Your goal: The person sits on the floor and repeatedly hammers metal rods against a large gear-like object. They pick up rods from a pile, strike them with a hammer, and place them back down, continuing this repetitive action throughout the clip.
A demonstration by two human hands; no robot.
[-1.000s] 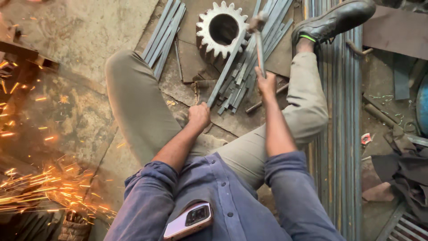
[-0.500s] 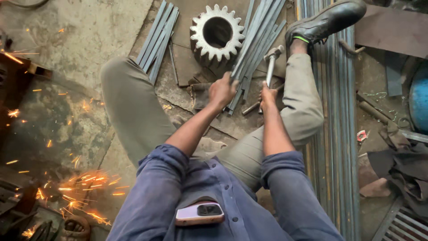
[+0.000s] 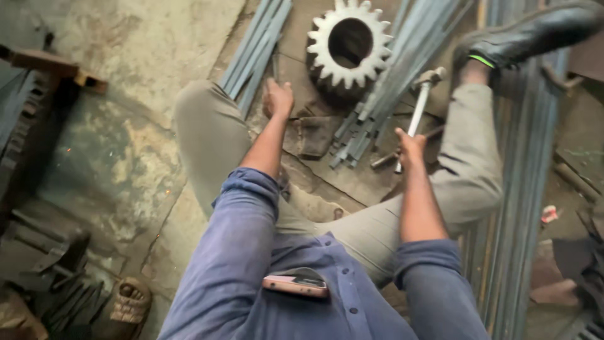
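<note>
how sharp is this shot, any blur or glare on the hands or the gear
Head view: soft daylight, no harsh glare; the large toothed gear reads fairly sharp, the left hand at the flat steel strips is slightly smeared, the right hand gripping the hammer shows mild motion blur; the left edge falls into dark shadow, and the wide lens bends the frame edges.

The person wears a blue button-front shirt (image 3: pixel 352 302) with sleeves rolled to the elbows, baggy khaki-grey trousers (image 3: pixel 207 138), and a black leather shoe (image 3: pixel 535 31) showing a green sock edge.
</note>
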